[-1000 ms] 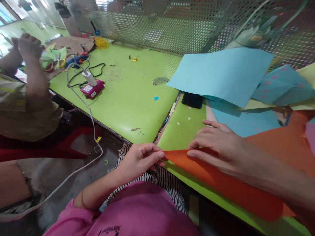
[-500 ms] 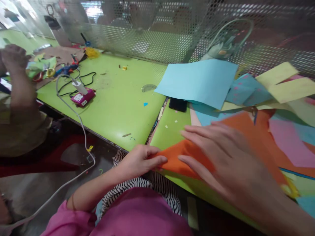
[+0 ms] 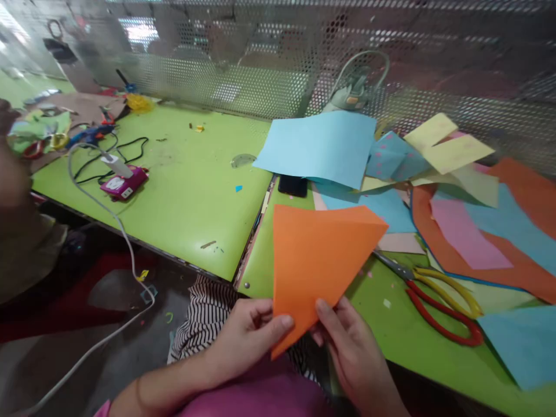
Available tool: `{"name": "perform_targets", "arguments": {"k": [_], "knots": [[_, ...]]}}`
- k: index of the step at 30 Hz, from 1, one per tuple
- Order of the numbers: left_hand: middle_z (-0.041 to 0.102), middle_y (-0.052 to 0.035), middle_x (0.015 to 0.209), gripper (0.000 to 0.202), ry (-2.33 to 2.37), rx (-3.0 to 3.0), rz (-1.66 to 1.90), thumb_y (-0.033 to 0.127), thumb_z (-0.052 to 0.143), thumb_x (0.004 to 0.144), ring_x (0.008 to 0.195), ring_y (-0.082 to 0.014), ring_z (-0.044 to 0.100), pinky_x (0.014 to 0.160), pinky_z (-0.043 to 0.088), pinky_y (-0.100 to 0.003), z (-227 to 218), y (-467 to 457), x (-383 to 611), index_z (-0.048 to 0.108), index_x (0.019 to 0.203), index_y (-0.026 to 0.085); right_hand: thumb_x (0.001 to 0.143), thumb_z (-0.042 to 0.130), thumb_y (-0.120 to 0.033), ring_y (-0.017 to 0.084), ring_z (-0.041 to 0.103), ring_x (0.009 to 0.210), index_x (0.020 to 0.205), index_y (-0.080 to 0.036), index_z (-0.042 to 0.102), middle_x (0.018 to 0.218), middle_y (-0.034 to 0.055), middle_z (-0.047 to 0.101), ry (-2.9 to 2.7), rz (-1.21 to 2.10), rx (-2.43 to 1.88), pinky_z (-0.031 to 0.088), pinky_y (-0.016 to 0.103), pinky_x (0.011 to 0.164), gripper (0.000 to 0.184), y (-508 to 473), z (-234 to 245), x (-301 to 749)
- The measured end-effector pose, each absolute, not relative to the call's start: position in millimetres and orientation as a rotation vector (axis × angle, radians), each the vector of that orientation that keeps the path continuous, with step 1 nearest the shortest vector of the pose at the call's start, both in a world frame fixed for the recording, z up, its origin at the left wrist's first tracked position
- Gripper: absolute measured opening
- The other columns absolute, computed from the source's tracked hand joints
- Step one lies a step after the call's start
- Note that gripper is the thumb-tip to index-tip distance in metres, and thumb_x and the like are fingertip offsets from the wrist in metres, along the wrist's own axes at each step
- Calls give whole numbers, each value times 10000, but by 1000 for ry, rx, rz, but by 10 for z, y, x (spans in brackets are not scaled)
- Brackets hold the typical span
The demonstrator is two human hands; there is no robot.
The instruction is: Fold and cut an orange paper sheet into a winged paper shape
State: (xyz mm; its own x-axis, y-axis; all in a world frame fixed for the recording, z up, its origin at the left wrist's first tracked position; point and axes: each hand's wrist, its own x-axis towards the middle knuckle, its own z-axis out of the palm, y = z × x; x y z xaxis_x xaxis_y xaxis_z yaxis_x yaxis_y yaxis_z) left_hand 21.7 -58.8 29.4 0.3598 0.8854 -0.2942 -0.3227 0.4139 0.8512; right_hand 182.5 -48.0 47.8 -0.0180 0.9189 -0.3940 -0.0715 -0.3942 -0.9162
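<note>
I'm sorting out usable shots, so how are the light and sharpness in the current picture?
Head view, centre: orange paper, left hand and right hand look fairly sharp; head view, left edge: the other person's arm is blurred; head view, upper left: washed-out brightness; head view, back: the perforated screen carries a bright glare patch.

We see the light green laminate tabletop point(image 3: 182, 220) brightly lit, with a soft pale sheen, while the grey floor point(image 3: 95, 376) below lies in dim shadow. White glare washes out the upper left corner, and a bright patch shows on the perforated metal screen point(image 3: 269, 75). We find the folded orange paper sheet point(image 3: 313, 255) fairly crisp; at the left edge, the co-worker's blurry forearm point(image 3: 15, 168) looks stretched.
</note>
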Motion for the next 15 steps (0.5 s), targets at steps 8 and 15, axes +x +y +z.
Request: {"name": "perform_targets", "arguments": {"k": [8,15], "knots": [[620,-5,707,486,900,637,893,582,693,749,554,-105,590,534,487,-224,309,-487,115,582,943,151,673,757,-520,119,480,485,959,-213,678,633,0,614,-841,1676,-1668,417,239,462,427,-703,400,2002],[579,30,633,484,923,582,970,604,701,723,541,-93,575,552,519,-235,186,-523,261,506,826,173,743,681,-526,214,625,706,813,-231,694,738,48,694,-997,1722,-1631,511,338,700,303,-959,463,1954]]}}
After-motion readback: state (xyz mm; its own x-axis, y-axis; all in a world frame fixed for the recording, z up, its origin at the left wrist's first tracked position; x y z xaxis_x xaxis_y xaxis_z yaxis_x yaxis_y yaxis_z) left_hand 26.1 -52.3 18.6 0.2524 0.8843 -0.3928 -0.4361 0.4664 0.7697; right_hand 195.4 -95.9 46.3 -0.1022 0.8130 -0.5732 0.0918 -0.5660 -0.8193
